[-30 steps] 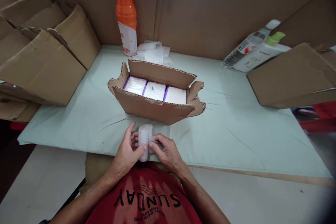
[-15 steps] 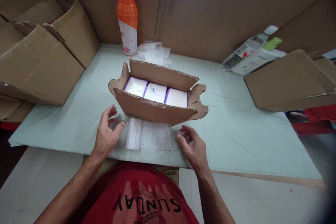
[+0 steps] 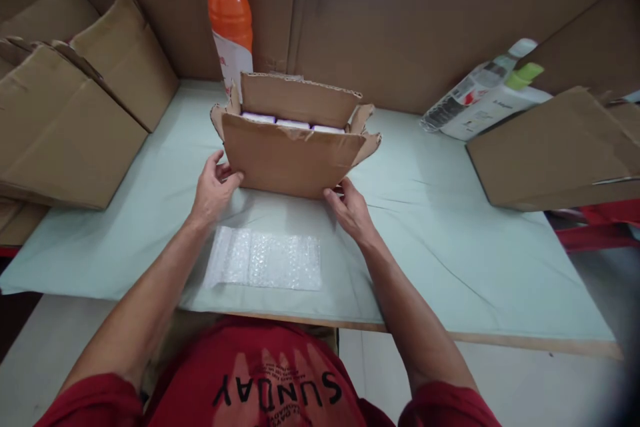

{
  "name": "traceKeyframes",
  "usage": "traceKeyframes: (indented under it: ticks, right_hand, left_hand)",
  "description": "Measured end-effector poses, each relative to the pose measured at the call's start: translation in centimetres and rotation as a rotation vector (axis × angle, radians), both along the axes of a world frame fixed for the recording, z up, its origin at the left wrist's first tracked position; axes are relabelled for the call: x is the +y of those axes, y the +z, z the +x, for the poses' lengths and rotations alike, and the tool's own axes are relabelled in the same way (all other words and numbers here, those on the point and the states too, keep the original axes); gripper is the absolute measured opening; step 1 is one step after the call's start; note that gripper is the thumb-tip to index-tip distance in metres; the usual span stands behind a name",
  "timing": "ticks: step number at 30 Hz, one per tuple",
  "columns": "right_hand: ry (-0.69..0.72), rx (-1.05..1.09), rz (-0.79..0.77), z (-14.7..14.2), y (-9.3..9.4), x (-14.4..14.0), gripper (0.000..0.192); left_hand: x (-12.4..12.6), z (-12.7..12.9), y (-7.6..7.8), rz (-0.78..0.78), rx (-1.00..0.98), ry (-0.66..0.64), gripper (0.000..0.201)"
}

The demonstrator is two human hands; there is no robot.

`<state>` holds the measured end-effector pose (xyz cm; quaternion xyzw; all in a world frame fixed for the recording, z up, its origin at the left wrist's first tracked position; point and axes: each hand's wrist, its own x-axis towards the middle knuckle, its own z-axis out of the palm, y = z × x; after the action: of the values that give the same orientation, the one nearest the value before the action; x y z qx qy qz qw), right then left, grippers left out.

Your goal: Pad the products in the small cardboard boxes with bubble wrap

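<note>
An open-topped cardboard box [image 3: 295,159] stands in front of me, its flaps raised. Inside it, the tops of three white-and-purple packs [image 3: 293,125] show just above the near wall. My left hand [image 3: 214,190] grips the box's lower left corner, thumb on the near face. At the lower right corner my right hand [image 3: 349,208] holds the box in the same way, with its fingertips partly hidden. Between my forearms, a sheet of bubble wrap [image 3: 280,260] lies flat on the table, its left end folded or curled.
Larger cardboard boxes [image 3: 75,127] crowd the left side. An orange bottle [image 3: 230,10] is behind the box. To the right, a clear bottle [image 3: 475,90] and a white bottle with a green cap [image 3: 493,110] lean by another carton [image 3: 550,153]. Pale green cloth [image 3: 425,267] covers the table.
Both hands have moved forward onto the box's lower corners. The box has shifted away from me and its near face shows more. The bubble wrap's curled left end has spread out flatter.
</note>
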<state>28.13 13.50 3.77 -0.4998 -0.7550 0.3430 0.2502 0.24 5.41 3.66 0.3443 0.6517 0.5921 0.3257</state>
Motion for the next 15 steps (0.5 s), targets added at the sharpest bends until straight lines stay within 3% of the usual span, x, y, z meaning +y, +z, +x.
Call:
traceKeyframes:
  ticks: [3,6,9,12,15]
  right_hand:
    - [-0.012,-0.093,0.018,1.0,0.0,-0.3,0.047]
    - [0.04,-0.299,0.043,3.0,-0.6,-3.6,0.038]
    - [0.07,-0.422,0.148,4.3,-1.5,-7.4,0.036]
    - [0.076,-0.465,0.249,3.8,-2.3,-9.7,0.037]
    - [0.098,-0.455,0.279,2.6,-2.7,-10.4,0.029]
  left_hand:
    - [-1.3,-1.8,0.8,-0.17,0.175,-0.005,0.079]
    - [-6.2,-1.9,2.3,-0.259,0.528,-0.049,0.062]
    - [-11.6,0.6,3.7,-0.106,0.913,-0.042,0.032]
    - [-14.6,4.1,3.7,0.026,0.979,-0.223,0.029]
    - [-14.8,6.3,2.0,-0.209,1.055,-0.377,0.03]
